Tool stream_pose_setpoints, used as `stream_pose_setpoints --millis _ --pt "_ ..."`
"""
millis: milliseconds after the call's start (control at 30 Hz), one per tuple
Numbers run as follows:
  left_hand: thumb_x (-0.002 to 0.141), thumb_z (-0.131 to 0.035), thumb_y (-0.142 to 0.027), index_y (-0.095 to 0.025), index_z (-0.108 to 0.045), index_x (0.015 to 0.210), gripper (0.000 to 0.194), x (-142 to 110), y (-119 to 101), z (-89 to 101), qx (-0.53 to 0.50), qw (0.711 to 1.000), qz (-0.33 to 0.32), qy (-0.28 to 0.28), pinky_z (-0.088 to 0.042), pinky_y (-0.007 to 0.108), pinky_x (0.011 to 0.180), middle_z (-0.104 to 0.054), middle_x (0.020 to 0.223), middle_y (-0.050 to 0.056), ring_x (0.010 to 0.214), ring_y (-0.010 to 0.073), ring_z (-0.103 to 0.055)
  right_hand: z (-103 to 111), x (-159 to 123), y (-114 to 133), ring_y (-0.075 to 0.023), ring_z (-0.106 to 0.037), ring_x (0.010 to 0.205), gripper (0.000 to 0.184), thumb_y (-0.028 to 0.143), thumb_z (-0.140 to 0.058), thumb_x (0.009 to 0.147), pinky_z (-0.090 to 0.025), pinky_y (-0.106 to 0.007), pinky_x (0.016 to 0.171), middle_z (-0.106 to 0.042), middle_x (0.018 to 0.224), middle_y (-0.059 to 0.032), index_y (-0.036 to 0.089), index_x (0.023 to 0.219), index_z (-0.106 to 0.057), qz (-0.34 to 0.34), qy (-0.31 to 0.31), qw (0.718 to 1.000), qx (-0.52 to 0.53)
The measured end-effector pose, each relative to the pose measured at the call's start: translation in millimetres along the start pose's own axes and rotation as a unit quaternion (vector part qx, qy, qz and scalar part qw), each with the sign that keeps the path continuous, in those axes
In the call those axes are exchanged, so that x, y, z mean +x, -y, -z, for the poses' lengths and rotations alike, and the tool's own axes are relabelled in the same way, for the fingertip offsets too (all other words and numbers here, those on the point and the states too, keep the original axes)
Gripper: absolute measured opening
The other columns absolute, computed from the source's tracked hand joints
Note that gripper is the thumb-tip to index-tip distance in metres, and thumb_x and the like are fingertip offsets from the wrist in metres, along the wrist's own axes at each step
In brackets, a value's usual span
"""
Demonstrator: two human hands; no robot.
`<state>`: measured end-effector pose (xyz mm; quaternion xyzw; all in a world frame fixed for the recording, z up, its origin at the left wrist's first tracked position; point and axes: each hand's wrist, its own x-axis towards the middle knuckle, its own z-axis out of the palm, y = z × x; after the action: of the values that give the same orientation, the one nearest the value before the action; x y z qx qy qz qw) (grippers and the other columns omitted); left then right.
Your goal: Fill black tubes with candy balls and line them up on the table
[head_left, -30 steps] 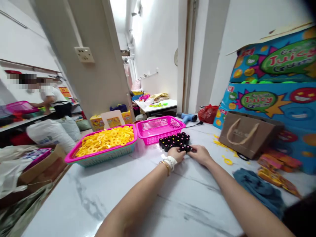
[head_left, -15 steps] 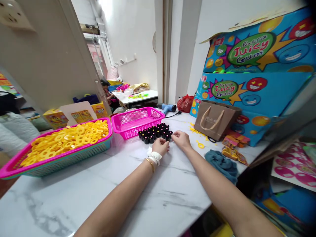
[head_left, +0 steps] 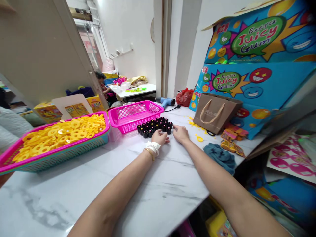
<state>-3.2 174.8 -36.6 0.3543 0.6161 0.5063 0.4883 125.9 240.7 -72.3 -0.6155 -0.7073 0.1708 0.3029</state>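
Observation:
A tight cluster of small black cylinders (head_left: 153,125), with pink or yellow dots on their tops, stands upright on the white marble-patterned table (head_left: 158,184). At the front edge of the cluster lies my left hand (head_left: 160,138), fingers loosely bent and apart, nothing visible in them. My right hand (head_left: 181,134) rests beside the cluster's right end, its fingertips close to the end cylinders; whether they touch I cannot tell. The fingers look loosely bent with no object between them. Behind the cylinders sits a pink mesh basket (head_left: 130,127) with nothing seen inside.
On the left, a pink-rimmed basket (head_left: 106,126) holds yellow ring pieces (head_left: 66,133). A blue heat gun (head_left: 166,101) lies at the back. Rightward are a brown paper bag (head_left: 209,113), a blue cloth (head_left: 219,156), yellow scraps and blue gum cartons (head_left: 229,80). Another person sits in the background.
My view has swung right, bringing the right table edge into sight. Both hands stay by the black cylinders; the right hand has drawn slightly away from the left.

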Motion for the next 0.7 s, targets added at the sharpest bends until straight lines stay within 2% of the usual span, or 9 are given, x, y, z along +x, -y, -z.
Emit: stream_pose_setpoints --millis 167,267,333,400,467,533,567,633,700 --pt "0.087 -0.059 -0.014 -0.008 -0.043 0.133 0.049 -4 -11 -1.9 -0.023 0.999 0.03 0.033 -0.057 0.024 0.06 -0.058 0.117 0.018 0.067 0.0097 -0.065 -1 -4 2 -0.0289 -0.052 0.118 0.054 0.012 -0.055 0.072 -0.035 -0.041 0.102 -0.065 0.124 -0.0052 0.027 0.123 -0.061 0.029 0.007 0.999 -0.023" --pt "0.088 -0.06 -0.017 -0.009 -0.043 0.133 0.049 -22 -18 8.0 -0.024 0.996 0.054 0.062 -0.056 0.022 0.061 -0.062 0.11 0.017 0.067 0.0096 -0.065 6 -7 4 -0.0278 -0.057 0.11 0.043 0.014 -0.053 0.075 -0.039 -0.039 0.098 -0.067 0.117 -0.0106 0.02 0.116 -0.066 0.021 -0.019 0.999 -0.022" --pt "0.087 -0.063 -0.021 -0.008 -0.05 0.126 0.043 -44 -21 23.9 -0.019 0.992 0.081 0.095 -0.056 0.024 0.061 -0.066 0.101 0.016 0.067 0.0122 -0.067 12 -9 7 -0.0253 -0.061 0.099 0.034 0.017 -0.051 0.078 -0.043 -0.035 0.09 -0.071 0.106 -0.011 0.018 0.105 -0.071 0.012 -0.036 0.999 -0.016" --pt "0.083 -0.068 -0.023 -0.006 -0.061 0.11 0.033 -74 -27 48.2 -0.015 0.985 0.116 0.128 -0.057 0.028 0.062 -0.069 0.094 0.017 0.068 0.0158 -0.068 18 -15 13 -0.0225 -0.064 0.089 0.028 0.021 -0.05 0.081 -0.045 -0.031 0.082 -0.073 0.095 -0.0081 0.02 0.096 -0.074 0.014 -0.033 0.999 -0.007" --pt "0.08 -0.071 -0.022 -0.005 -0.068 0.095 0.022 -109 -39 80.5 -0.009 0.98 0.135 0.143 -0.057 0.028 0.063 -0.071 0.092 0.017 0.069 0.0169 -0.068 24 -23 18 -0.0206 -0.064 0.083 0.027 0.025 -0.05 0.083 -0.045 -0.029 0.076 -0.073 0.087 -0.0057 0.021 0.093 -0.075 0.027 -0.007 1.0 0.002" --pt "0.082 -0.068 -0.022 -0.007 -0.071 0.093 0.018 -145 -55 120.0 0.033 0.985 0.092 0.141 -0.056 0.029 0.067 -0.072 0.092 0.015 0.071 0.0163 -0.068 29 -29 21 -0.0201 -0.064 0.084 0.03 0.027 -0.048 0.086 -0.043 -0.029 0.076 -0.073 0.088 -0.0071 0.018 0.099 -0.074 0.035 0.015 0.999 0.005" --pt "0.083 -0.067 -0.022 -0.008 -0.071 0.095 0.019 -163 -63 141.5 0.052 0.989 0.068 0.124 -0.056 0.031 0.069 -0.072 0.094 0.014 0.073 0.0175 -0.068 31 -29 20 -0.0211 -0.064 0.084 0.033 0.026 -0.046 0.087 -0.042 -0.03 0.075 -0.072 0.088 -0.0105 0.014 0.101 -0.073 0.028 0.01 1.0 -0.001" --pt "0.085 -0.062 -0.023 -0.008 -0.071 0.1 0.022 -202 -75 183.2 0.124 0.99 0.014 0.063 -0.055 0.035 0.077 -0.072 0.097 0.013 0.084 0.0212 -0.069 33 -27 16 -0.0205 -0.062 0.08 0.032 0.028 -0.049 0.087 -0.038 -0.031 0.07 -0.072 0.086 -0.0146 0.008 0.095 -0.073 0.012 -0.062 0.997 -0.045" --pt "0.084 -0.063 -0.023 -0.012 -0.07 0.106 0.026 -247 -72 214.4 0.229 0.973 -0.018 -0.022 -0.05 0.041 0.093 -0.071 0.108 0.011 0.105 0.0253 -0.065 32 -22 11 -0.0197 -0.061 0.08 0.034 0.029 -0.049 0.088 -0.035 -0.032 0.068 -0.071 0.087 -0.018 0.006 0.096 -0.073 0.003 -0.105 0.992 -0.064"
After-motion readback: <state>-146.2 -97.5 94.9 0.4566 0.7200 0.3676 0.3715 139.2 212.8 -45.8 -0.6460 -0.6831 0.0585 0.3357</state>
